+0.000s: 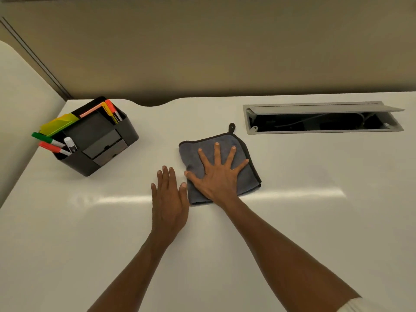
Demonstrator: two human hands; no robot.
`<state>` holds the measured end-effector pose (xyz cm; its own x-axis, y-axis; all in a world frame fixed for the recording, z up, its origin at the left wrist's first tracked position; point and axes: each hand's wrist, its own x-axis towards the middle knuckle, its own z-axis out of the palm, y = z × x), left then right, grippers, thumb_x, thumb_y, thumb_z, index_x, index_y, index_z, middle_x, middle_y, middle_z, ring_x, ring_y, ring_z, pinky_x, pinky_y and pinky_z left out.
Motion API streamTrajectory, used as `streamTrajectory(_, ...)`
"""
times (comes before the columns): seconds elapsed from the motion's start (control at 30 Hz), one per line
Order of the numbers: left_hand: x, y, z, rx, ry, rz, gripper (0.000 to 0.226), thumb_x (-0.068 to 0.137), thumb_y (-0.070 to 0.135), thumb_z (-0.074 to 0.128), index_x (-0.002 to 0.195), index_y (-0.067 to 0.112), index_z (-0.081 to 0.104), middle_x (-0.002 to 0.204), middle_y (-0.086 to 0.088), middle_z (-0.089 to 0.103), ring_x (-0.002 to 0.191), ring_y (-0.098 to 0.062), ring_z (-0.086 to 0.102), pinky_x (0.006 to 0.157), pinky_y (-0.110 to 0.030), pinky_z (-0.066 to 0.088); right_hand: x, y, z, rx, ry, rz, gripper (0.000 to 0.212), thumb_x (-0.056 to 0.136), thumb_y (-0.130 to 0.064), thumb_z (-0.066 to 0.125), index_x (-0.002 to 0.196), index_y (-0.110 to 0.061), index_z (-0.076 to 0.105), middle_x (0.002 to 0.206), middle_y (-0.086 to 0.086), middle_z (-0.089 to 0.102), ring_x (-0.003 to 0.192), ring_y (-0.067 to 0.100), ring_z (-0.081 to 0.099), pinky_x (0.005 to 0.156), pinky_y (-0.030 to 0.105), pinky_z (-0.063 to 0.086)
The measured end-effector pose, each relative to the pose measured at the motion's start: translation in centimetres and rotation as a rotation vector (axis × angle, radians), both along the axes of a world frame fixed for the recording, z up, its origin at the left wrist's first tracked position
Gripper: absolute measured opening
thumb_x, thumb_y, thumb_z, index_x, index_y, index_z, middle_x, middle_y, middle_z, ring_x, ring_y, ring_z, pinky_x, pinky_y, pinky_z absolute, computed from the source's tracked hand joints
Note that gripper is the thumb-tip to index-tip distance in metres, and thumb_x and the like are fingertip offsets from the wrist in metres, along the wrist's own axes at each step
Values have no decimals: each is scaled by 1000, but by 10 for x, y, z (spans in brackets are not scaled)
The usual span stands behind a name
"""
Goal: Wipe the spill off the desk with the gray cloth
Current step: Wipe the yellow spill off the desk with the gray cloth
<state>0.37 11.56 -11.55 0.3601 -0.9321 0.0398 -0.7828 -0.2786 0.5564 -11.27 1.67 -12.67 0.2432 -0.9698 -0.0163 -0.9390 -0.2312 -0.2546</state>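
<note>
The gray cloth (245, 179), folded into a rough square with a dark hem and a hanging loop at its far corner, lies flat on the white desk (315, 199). My right hand (219, 174) rests palm down on top of it with all fingers spread wide. My left hand (168, 199) lies flat on the bare desk just left of the cloth, fingers together, thumb close to the cloth's edge. No spill is visible on the desk; whatever lies under the cloth is hidden.
A dark desk organizer (94, 140) with markers, a highlighter and sticky notes stands at the far left. An open cable hatch (322, 119) with a raised metal flap is set into the desk at the far right. A beige partition wall (202, 52) runs behind.
</note>
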Motion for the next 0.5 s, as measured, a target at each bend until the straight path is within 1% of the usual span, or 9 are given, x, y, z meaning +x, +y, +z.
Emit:
streamTrajectory(0.07, 17, 13, 3, -36, 15, 43, 56, 104, 31, 26, 154, 9, 14, 164, -7, 7, 152, -18, 0, 123, -38, -1, 26, 22, -1, -2, -22, 63, 91, 75, -92, 10, 154, -47, 15, 168, 6, 3, 149, 49, -13, 102, 81, -10)
streamTrajectory(0.13, 32, 22, 8, -54, 25, 67, 55, 104, 28, 27, 154, 9, 13, 164, -7, 6, 152, -19, -1, 123, -38, -2, 47, 48, -2, -1, -53, 117, 86, 79, -89, 11, 153, -47, 19, 168, 6, 4, 149, 48, -13, 102, 80, -11)
streamTrajectory(0.2, 43, 30, 13, -49, 11, 86, 54, 105, 27, 25, 154, 10, 13, 164, -7, 5, 152, -19, -2, 123, -38, -3, 60, 76, -5, -24, -42, 189, 81, 82, -85, 18, 153, -46, 19, 168, 7, 4, 149, 49, -13, 103, 80, -10)
streamTrajectory(0.3, 52, 37, 18, -21, -73, 78, 53, 105, 27, 24, 154, 8, 16, 164, -10, 6, 152, -23, -2, 122, -40, -2, 62, 111, -9, -77, -47, 292, 91, 76, -86, 33, 155, -46, 10, 168, 8, 2, 149, 50, -13, 104, 81, -9)
streamTrajectory(0.37, 51, 38, 20, -13, -88, 51, 53, 105, 28, 23, 153, 9, 16, 164, -11, 5, 152, -23, -2, 123, -41, -2, 55, 130, -10, -104, -117, 314, 97, 75, -86, 38, 155, -46, 1, 168, 5, 5, 150, 48, -12, 106, 80, -10)
streamTrajectory(0.4, 51, 39, 20, -5, -92, 41, 53, 105, 29, 23, 154, 10, 16, 164, -11, 5, 152, -23, -3, 123, -41, -2, 50, 137, -10, -114, -138, 319, 96, 76, -85, 39, 155, -47, 0, 168, 4, 6, 150, 47, -11, 107, 79, -10)
streamTrajectory(0.43, 49, 39, 20, 4, -98, 36, 53, 105, 29, 23, 154, 10, 16, 164, -11, 5, 152, -23, -3, 123, -42, -2, 44, 142, -10, -120, -140, 326, 93, 78, -84, 39, 155, -47, 2, 168, 2, 7, 151, 46, -10, 107, 79, -8)
streamTrajectory(0.5, 47, 42, 18, 24, -121, 28, 53, 104, 28, 25, 153, 9, 18, 164, -12, 7, 152, -26, 0, 123, -45, 1, 28, 145, -10, -110, -107, 331, 81, 82, -80, 37, 154, -50, 13, 168, 0, 9, 151, 44, -8, 107, 79, -5)
